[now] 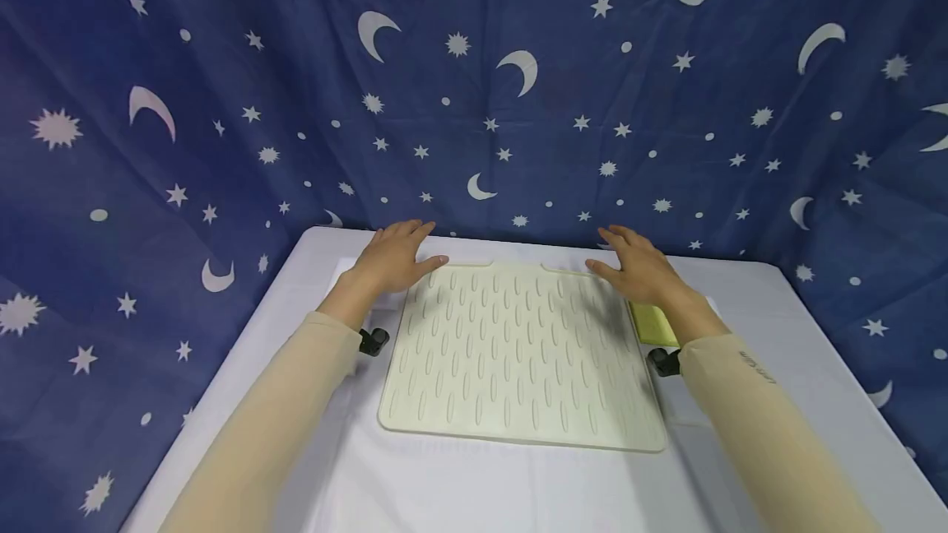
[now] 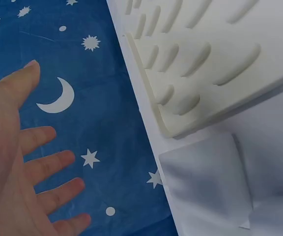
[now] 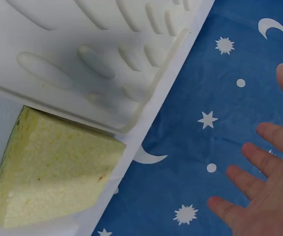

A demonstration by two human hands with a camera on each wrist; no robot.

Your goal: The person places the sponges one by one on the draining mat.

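Observation:
A cream drying mat (image 1: 518, 352) with raised oval ridges lies flat on the white table. My left hand (image 1: 396, 259) is over its far left corner, fingers spread and holding nothing. Over the far right corner is my right hand (image 1: 643, 271), also with spread fingers and nothing held. Both wrist views show the hands apart from the mat. A yellow sponge-like block (image 3: 63, 169) sits against the mat's right edge, partly hidden by the right forearm in the head view. Beside the left edge is a white folded-looking piece (image 2: 208, 179); its kind is unclear.
The white-covered table (image 1: 474, 488) reaches back to a dark blue curtain (image 1: 474, 130) printed with moons and stars. In the left wrist view, another white piece (image 2: 276, 219) is cut off by the frame's lower right corner.

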